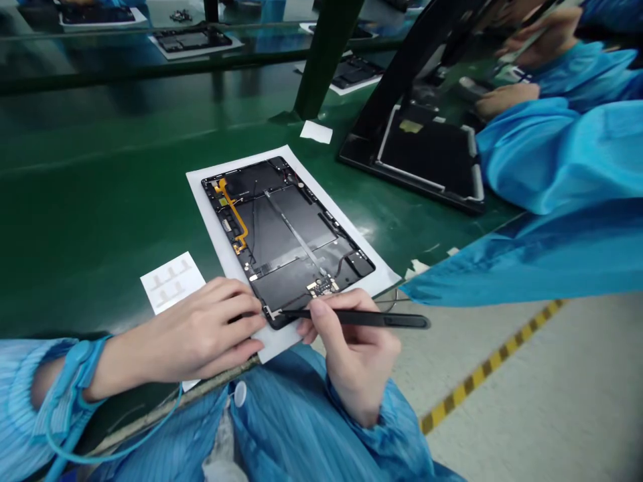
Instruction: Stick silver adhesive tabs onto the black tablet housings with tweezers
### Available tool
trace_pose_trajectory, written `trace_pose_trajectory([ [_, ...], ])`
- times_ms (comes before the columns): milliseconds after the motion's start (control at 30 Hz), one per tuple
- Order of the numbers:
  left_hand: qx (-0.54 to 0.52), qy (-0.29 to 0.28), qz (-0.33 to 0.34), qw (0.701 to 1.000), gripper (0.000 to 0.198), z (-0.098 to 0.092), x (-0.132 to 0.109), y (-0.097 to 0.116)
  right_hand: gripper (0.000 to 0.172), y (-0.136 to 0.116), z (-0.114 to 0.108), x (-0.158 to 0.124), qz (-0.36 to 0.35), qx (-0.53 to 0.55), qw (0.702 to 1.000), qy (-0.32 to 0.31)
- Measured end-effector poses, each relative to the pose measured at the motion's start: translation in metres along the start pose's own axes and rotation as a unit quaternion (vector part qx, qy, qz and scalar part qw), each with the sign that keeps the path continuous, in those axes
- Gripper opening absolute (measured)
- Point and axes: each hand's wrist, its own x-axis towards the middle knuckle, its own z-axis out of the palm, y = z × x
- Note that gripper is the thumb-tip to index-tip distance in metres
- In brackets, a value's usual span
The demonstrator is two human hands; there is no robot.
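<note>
A tablet housing (296, 234) with its inside facing up lies on a white sheet (203, 189) at the bench's front edge. An orange flex cable (236, 214) runs along its left side, and a small circuit board (322, 286) sits near its lower end. My right hand (351, 348) is closed around black tweezers (372, 318), whose tips reach the housing's lower left corner. My left hand (211, 331) rests palm down with fingers stretched out, its fingertips touching the housing's edge by that corner. A white card of small pale stickers (173, 281) lies partly behind my left hand.
To the right, a co-worker's blue sleeves (552, 147) and hands are beside a black frame (426, 147). A green post (326, 60) rises behind the tablet. More housings (193, 39) lie farther back. A wrist strap cord (115, 458) trails from my left wrist.
</note>
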Motion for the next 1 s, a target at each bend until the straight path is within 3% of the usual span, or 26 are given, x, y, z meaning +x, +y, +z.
trace_pose_trajectory([
  [300,-0.009,0.009,0.011,1.0,0.015,0.0018,-0.0008,-0.0018,0.013,0.0049,0.0009,-0.0027,-0.044,-0.024,0.999,0.015],
  [700,-0.014,-0.001,0.006,1.0,0.016,0.0007,0.0003,-0.0009,0.014,0.0048,0.0016,-0.0023,-0.047,-0.059,0.997,0.021],
  [1000,0.006,0.025,0.022,0.999,0.014,0.0002,0.0009,-0.0002,0.011,0.0105,0.0016,-0.0049,-0.059,-0.058,0.996,0.029],
])
